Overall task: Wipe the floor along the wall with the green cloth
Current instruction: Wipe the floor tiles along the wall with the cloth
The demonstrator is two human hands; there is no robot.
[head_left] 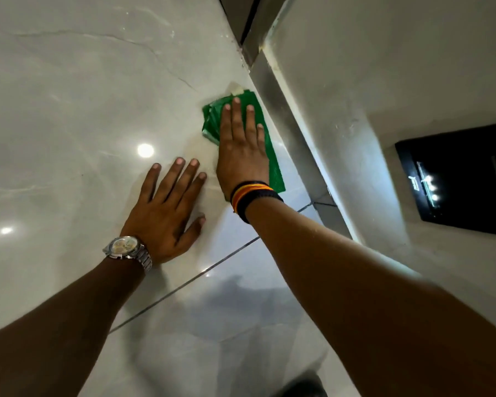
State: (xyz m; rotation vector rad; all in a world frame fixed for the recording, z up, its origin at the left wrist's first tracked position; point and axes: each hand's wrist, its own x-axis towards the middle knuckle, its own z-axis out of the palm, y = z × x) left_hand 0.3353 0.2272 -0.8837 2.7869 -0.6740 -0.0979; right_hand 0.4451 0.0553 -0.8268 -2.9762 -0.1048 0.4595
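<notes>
**Two flat hands, one green cloth by the wall**

Forearms, two of them, reach in from the bottom edge; the left hand (166,207), above one silver wristwatch (129,249), lies spread and empty on the floor (69,110); the right hand (242,150), banded at the wrist, presses flat with fingers extended on one green cloth (274,164); this cloth lies just beside the wall (384,67), along its grey skirting (292,124).

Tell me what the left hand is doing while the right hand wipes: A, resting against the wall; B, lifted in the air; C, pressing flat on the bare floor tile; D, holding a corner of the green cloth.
C: the left hand lies palm-down with fingers spread on the floor, apart from the green cloth, which sits under the right hand beside the wall.
</notes>
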